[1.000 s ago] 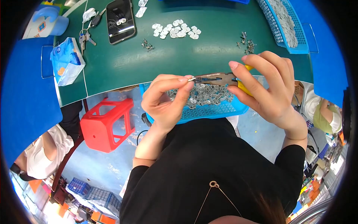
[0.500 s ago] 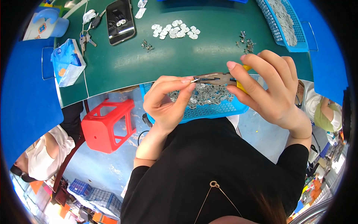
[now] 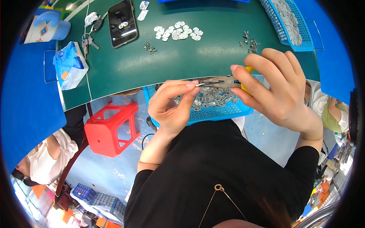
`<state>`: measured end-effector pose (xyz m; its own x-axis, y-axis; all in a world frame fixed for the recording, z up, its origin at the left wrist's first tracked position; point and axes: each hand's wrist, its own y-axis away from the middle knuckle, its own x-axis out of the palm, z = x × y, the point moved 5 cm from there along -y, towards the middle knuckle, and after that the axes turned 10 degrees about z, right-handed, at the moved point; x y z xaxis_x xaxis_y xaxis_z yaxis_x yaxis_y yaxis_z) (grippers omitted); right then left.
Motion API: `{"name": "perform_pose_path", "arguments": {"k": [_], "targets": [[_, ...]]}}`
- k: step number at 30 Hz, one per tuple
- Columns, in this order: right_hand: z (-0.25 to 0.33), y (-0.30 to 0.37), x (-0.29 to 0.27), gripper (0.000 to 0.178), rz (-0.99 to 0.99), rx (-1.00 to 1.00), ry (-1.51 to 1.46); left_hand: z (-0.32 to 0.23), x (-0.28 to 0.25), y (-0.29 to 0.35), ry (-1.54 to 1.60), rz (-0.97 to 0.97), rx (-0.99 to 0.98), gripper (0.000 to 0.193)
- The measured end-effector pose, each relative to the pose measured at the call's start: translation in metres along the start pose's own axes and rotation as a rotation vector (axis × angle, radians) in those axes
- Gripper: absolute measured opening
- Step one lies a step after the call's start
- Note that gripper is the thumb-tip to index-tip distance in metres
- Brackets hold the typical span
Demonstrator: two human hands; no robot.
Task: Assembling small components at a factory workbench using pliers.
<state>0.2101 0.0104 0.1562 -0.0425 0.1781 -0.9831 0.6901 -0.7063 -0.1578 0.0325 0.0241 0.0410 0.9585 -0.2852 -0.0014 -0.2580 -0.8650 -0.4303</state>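
Observation:
Between thumb and forefinger, my left hand (image 3: 173,104) pinches a small light-coloured piece (image 3: 197,84), mostly hidden by the fingertips. My right hand (image 3: 279,89) is closed round the yellow handles of a pair of long-nose pliers (image 3: 224,81). The pliers' jaws point left and their tips meet the small piece at my left fingertips. Below the pliers, a blue plastic basket (image 3: 213,117) full of small metal parts (image 3: 215,97) sits between my body and the table edge. Beyond my hands, a group of white flat pieces (image 3: 178,31) lies on the green table (image 3: 190,60).
Two little heaps of metal fittings, one left (image 3: 150,48) and one right (image 3: 251,45), lie on the table. A phone (image 3: 122,24), keys (image 3: 88,41) and a tissue pack (image 3: 70,66) are at the left. A blue basket (image 3: 304,45) of white pieces stands far right, a red stool (image 3: 110,133) lower left.
Both hands stay at nearly the same place, with the pliers still meeting the small piece. My right hand and wrist have shifted slightly right, and the view has moved a little.

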Motion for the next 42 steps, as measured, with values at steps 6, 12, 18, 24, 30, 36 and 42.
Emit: {"name": "perform_pose_path", "arguments": {"k": [6,12,18,24,30,36,42], "targets": [[-0.002,-0.001,0.000,0.043,0.028,-0.015,-0.065,0.000,0.001,-0.004,0.059,-0.044,-0.013,0.018],[-0.008,-0.001,0.002,0.044,0.048,-0.026,-0.149,0.000,0.000,-0.003,0.060,0.005,0.030,0.019],[-0.011,0.002,0.002,0.043,0.023,-0.006,-0.192,0.017,0.007,0.009,0.629,-0.132,-0.198,0.021],[-0.009,0.000,0.004,0.039,-0.020,0.050,-0.218,0.016,0.007,0.008,0.573,-0.126,-0.120,0.021],[-0.008,0.001,-0.003,0.042,0.012,0.036,-0.151,0.009,0.003,0.006,0.446,-0.117,-0.083,0.021],[-0.003,-0.001,-0.004,0.044,0.018,0.011,-0.090,0.009,0.001,0.008,0.327,-0.096,-0.094,0.022],[0.003,-0.002,-0.005,0.045,0.040,-0.031,-0.020,0.005,0.000,0.007,0.261,-0.097,-0.085,0.022]]}}
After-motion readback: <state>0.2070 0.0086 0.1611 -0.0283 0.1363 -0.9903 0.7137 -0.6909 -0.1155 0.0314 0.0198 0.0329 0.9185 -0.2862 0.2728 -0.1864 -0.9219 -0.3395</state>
